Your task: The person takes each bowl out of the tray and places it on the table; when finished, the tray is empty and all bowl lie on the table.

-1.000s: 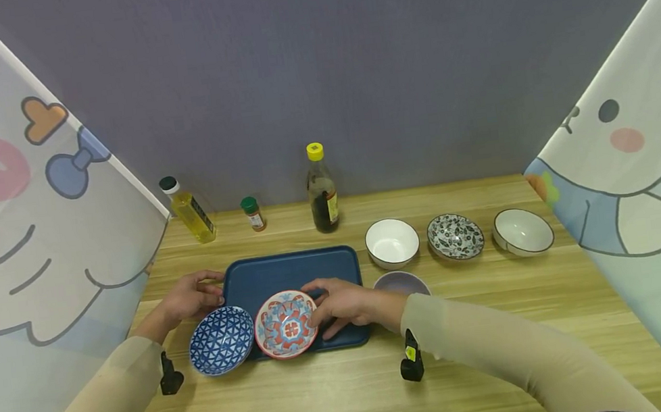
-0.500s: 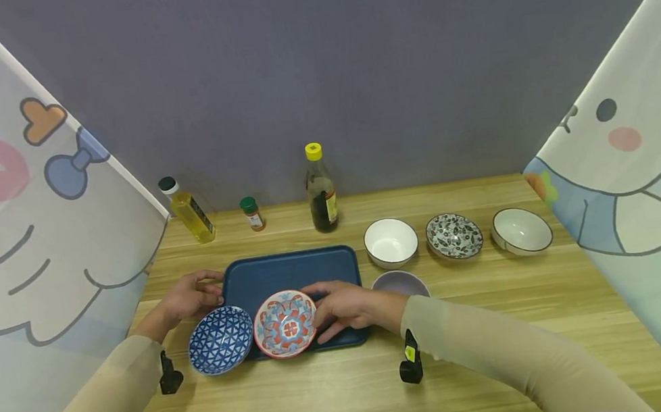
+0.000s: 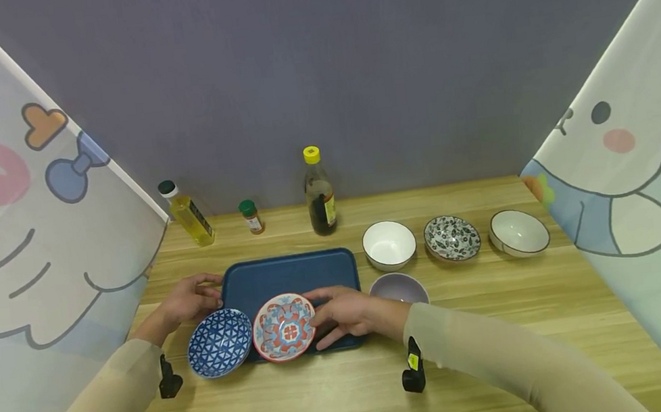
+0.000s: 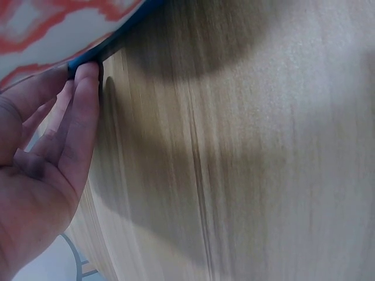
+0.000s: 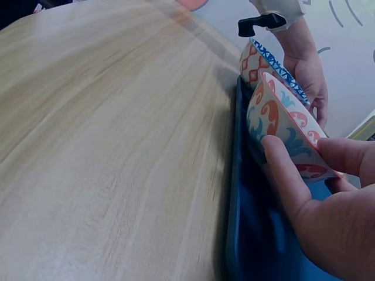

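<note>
Over the blue tray [image 3: 289, 275], a tilted red-patterned bowl [image 3: 284, 328] is grasped by the right hand [image 3: 345, 311], not yet released; the blue-patterned bowl [image 3: 220, 343] is flanked by the left hand [image 3: 188, 298], grip unclear; four other bowls [image 3: 389, 245] are left rightward.

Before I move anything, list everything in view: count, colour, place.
Tray: 1, dark blue, table's centre.
Triangle-print bowl: 1, blue-white, tray's front left corner.
Flower bowl: 1, red-blue-white, right of it.
Small bowl: 1, purple, right of the tray.
Plain bowls: 2, white, back right.
Leaf-print bowl: 1, black-white, between those.
Slim bottle: 1, yellow, back left.
Jar: 1, green-capped, right of that.
Tall bottle: 1, dark, yellow-capped, behind the tray.
Table: 1, pale wood, beneath.
Back panel: 1, grey, behind.
Side panels: 2, pale, printed, left and right.
Left hand: 1, bare, at the tray's left end, grip unclear.
Right hand: 1, bare, pinching the Flower bowl.
Wrist devices: 2, black, one per arm.
Sleeves: 2, beige, both forearms.
</note>
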The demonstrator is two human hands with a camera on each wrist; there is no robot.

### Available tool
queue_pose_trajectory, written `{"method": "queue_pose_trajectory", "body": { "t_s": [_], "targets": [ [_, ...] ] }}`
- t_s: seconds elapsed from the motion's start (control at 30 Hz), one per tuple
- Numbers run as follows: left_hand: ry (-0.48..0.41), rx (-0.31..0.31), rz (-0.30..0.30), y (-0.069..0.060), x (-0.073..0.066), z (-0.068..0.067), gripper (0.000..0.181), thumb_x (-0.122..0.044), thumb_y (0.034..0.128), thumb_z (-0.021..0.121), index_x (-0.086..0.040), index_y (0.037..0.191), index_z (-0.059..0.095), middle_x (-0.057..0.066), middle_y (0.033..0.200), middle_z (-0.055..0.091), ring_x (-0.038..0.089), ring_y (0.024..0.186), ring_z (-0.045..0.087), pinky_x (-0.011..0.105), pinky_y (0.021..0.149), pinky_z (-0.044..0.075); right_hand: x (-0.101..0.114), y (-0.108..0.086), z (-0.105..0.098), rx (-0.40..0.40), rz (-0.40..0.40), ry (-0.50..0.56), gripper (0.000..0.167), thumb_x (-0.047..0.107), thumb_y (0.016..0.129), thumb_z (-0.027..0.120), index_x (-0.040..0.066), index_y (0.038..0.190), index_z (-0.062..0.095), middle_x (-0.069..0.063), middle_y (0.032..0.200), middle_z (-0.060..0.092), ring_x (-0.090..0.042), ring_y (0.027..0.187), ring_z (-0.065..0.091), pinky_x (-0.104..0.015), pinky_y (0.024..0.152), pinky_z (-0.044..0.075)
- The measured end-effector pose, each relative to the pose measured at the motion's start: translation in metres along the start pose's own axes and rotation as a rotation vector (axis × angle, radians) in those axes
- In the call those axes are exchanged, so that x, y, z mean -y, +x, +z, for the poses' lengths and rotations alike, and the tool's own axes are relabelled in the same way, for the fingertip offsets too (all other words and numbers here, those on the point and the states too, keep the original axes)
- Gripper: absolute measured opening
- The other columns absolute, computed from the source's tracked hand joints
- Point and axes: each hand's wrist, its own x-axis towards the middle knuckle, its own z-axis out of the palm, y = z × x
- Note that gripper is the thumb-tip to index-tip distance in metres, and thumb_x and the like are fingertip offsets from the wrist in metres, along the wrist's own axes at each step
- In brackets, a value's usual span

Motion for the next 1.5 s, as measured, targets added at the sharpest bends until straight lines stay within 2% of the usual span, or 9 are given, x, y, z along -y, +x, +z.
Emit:
{"method": "queue_pose_trajectory", "body": {
  "t_s": [0.33,0.57,0.83,1.07,1.3,1.5],
  "targets": [
    [0.003,-0.006,-0.008,0.002,0.003,0.001,0.06,0.002,0.0943,0.066,0.004,0.15,0.042,0.02,0.114,0.066,0.022,0.092,0.07,0.04,0.079,0.062,-0.001,-0.007,0.005,-0.038,-0.031,0.008,0.06,-0.004,0.093,0.062,0.012,0.15,0.052,-0.03,0.117,0.068,-0.037,0.096,0.073,-0.053,0.079,0.062],
    [0.007,0.009,0.008,0.0,-0.001,0.0,0.06,0.003,0.0944,0.064,0.005,0.15,0.042,0.017,0.109,0.067,0.02,0.09,0.07,0.038,0.075,0.061,0.005,-0.018,0.003,-0.057,-0.05,0.044,0.06,-0.002,0.094,0.064,0.015,0.15,0.052,-0.029,0.118,0.068,-0.03,0.089,0.074,-0.054,0.08,0.061],
    [0.009,0.009,0.018,-0.001,-0.002,0.0,0.06,0.004,0.0945,0.063,0.006,0.15,0.041,0.017,0.109,0.067,0.02,0.09,0.069,0.039,0.074,0.061,0.022,-0.036,-0.002,-0.027,-0.091,0.041,0.059,0.002,0.095,0.064,0.016,0.151,0.051,-0.021,0.112,0.071,-0.025,0.088,0.073,-0.053,0.081,0.061],
    [0.015,0.001,0.016,-0.002,0.001,0.001,0.058,0.004,0.0946,0.063,0.006,0.149,0.043,0.018,0.11,0.068,0.02,0.09,0.07,0.04,0.075,0.062,0.042,-0.054,-0.013,-0.029,-0.125,0.019,0.062,0.007,0.096,0.066,0.018,0.154,0.046,-0.019,0.118,0.07,-0.027,0.098,0.073,-0.051,0.084,0.061],
    [0.009,0.009,0.018,-0.003,0.0,0.002,0.058,0.005,0.0944,0.062,0.006,0.149,0.042,0.018,0.11,0.067,0.02,0.091,0.069,0.039,0.076,0.061,0.057,-0.081,-0.03,-0.065,-0.178,0.046,0.062,0.006,0.097,0.064,0.014,0.155,0.043,-0.014,0.113,0.067,-0.024,0.094,0.072,-0.046,0.079,0.063],
    [0.014,0.01,0.017,-0.001,-0.001,0.001,0.059,0.004,0.0942,0.063,0.006,0.15,0.042,0.019,0.111,0.067,0.02,0.091,0.069,0.039,0.075,0.061,0.064,-0.103,-0.052,-0.107,-0.199,0.072,0.062,0.006,0.099,0.062,0.012,0.156,0.04,-0.01,0.113,0.069,-0.024,0.097,0.071,-0.043,0.079,0.063]
  ]
}}
